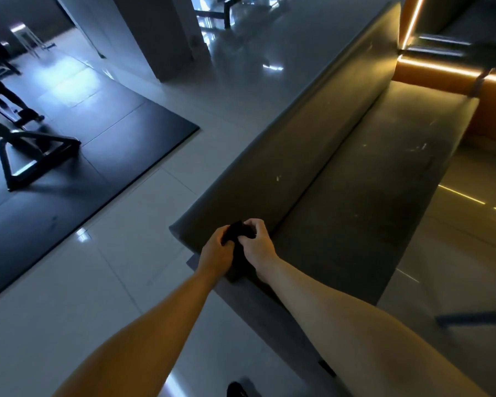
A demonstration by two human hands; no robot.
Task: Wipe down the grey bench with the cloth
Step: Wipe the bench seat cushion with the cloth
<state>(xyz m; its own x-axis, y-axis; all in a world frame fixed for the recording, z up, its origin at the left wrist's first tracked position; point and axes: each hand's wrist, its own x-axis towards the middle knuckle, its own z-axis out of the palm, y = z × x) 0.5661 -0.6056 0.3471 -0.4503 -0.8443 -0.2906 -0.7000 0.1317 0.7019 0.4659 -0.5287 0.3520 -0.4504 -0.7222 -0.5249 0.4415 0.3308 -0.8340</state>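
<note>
1. The cloth (pixel 236 259), dark and bunched, sits between the two hands above the near end of the grey bench (pixel 370 181). Its folds are too dark to read, and I cannot tell whether it touches the bench.
2. The left hand (pixel 216 249) grips the cloth's left side, its curled fingertips hidden in the fabric.
3. The right hand (pixel 257 244) pinches the top edge with curled fingers and thumb. A tail of cloth hangs down between the wrists.
4. Beyond the hands the bench runs away, its backrest on the left hand's side and its seat flecked with pale marks.
5. Left of the left hand lies a black floor mat (pixel 103 156) bearing a metal frame (pixel 32 156), which the picture edge cuts off.
6. Far beyond the right hand glows an orange wall (pixel 493 116).
7. Beneath the forearms, a dark shoe (pixel 236 390) is half cut off.
</note>
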